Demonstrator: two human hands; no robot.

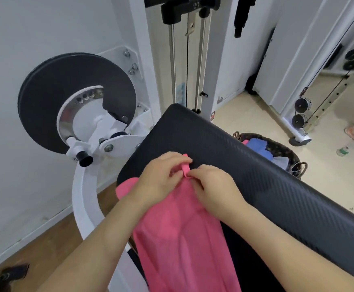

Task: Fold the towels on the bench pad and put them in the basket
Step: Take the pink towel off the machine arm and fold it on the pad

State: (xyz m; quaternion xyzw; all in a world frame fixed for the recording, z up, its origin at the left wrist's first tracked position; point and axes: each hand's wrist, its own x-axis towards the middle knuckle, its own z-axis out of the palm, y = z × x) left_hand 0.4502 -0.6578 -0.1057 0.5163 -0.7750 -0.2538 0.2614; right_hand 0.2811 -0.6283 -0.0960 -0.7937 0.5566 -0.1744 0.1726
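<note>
Towel [178,228], pink, one layer as far as we can see: its far end rests on the black pad [245,157], and the rest runs toward us and out of the bottom of the frame. We hold its far edge with both hands. Our left hand [161,178] has thumb and fingers curled round a small rolled strip of that edge. Our right hand [216,186] pinches the same edge just beside it, fingertips close to the left hand's. Basket [287,152], dark wicker, stands on the floor beyond the pad's right side, well apart from the hands. It holds a blue towel [256,145], a pale one and a sliver of pink. Machine disc [66,81] is to the left of the pad.
</note>
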